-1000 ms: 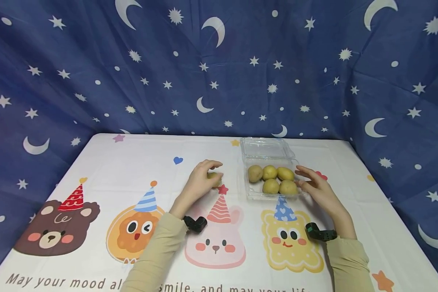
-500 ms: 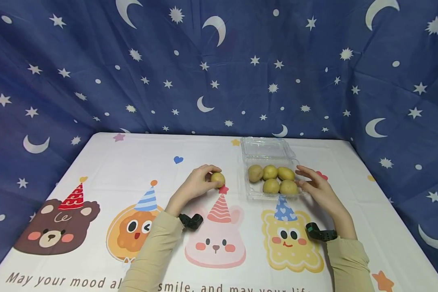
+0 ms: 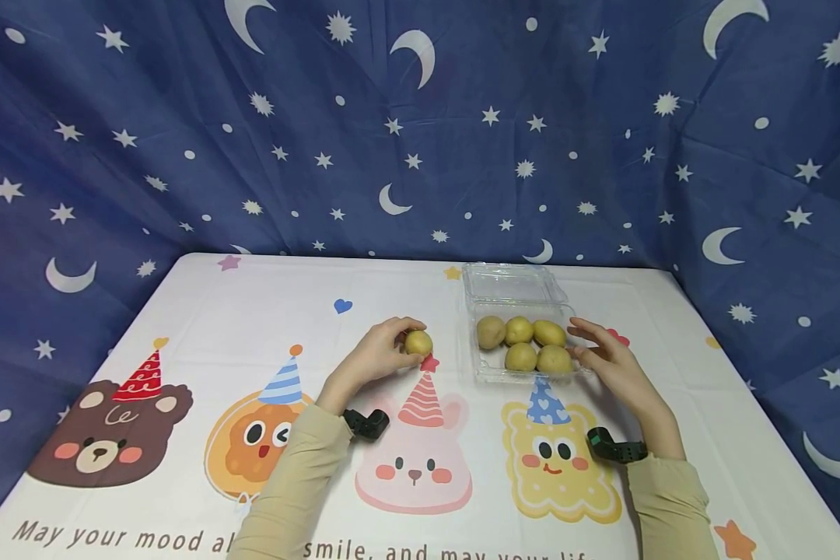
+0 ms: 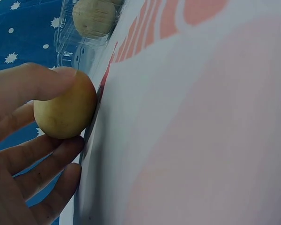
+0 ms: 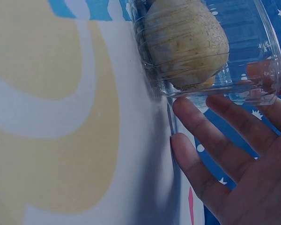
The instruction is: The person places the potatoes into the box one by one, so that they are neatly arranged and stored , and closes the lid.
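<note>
In the head view my left hand (image 3: pixel 378 358) holds a small yellow potato (image 3: pixel 418 343) at the table's middle. The left wrist view shows the thumb on one side of this potato (image 4: pixel 68 110) and fingers beneath and behind it, low at the white cloth. A clear plastic clamshell box (image 3: pixel 481 372) stands to the right with its lid (image 3: pixel 514 284) folded back. Several potatoes (image 3: pixel 520 357) lie inside it. My right hand (image 3: pixel 612 365) is at the box's right side. In the right wrist view its extended fingers (image 5: pixel 225 136) touch or nearly touch the box wall (image 5: pixel 253 89).
A white tablecloth (image 3: pixel 280 303) printed with cartoon animals covers the table. Behind it hangs a dark blue curtain (image 3: pixel 308 109) with moons and stars. Each wrist wears a black camera strap, such as the left strap (image 3: pixel 367 425).
My left hand has turned and drawn back slightly toward me, and the potato in it now shows more fully, a little to the right. The right hand and the box stay in place.
</note>
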The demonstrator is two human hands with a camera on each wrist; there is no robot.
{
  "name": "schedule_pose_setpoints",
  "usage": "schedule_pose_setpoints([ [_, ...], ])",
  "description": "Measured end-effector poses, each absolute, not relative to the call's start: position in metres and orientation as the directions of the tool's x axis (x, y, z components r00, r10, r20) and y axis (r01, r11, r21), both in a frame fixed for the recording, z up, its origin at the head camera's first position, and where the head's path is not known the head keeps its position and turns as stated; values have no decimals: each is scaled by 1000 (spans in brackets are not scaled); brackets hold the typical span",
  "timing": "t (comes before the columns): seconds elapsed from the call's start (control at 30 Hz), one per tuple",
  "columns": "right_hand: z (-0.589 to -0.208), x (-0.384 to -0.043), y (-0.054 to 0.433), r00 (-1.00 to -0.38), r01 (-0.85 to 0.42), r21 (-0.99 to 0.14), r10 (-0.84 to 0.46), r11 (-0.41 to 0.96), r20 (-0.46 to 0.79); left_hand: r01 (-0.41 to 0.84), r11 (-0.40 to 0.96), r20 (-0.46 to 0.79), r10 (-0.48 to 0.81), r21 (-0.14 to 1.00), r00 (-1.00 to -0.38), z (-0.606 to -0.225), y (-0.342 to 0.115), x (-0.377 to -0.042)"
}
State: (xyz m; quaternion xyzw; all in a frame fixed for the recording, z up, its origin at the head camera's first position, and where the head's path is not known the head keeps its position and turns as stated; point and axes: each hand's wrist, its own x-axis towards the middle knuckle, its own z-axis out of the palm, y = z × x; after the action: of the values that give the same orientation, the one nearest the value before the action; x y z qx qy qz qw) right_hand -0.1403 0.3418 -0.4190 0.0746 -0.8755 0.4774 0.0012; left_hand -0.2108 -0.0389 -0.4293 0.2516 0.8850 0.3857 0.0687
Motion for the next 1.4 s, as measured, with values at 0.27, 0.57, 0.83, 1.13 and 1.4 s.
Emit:
schedule_pose_setpoints([
  [0.27,-419,-141,342,-989,-127,-835,-129,536,68,401,584,81,496,706,-865,-430,-39,-211],
  [0.57,-421,-140,342,-989,-135,-832,-127,538,78,408,566,100,496,716,-863,-428,-38,-209],
  [0.83,-421,-140,343,-989,-138,-825,-125,548,82,421,528,129,503,738,-855,-428,-37,-209],
  [1.13,-421,-142,343,-987,-146,-829,-134,540,87,398,504,120,496,766,-860,-424,-33,-207],
  [1.4,-420,-142,343,-987,-146,-836,-136,529,86,397,467,136,499,790,-856,-419,-31,-205],
])
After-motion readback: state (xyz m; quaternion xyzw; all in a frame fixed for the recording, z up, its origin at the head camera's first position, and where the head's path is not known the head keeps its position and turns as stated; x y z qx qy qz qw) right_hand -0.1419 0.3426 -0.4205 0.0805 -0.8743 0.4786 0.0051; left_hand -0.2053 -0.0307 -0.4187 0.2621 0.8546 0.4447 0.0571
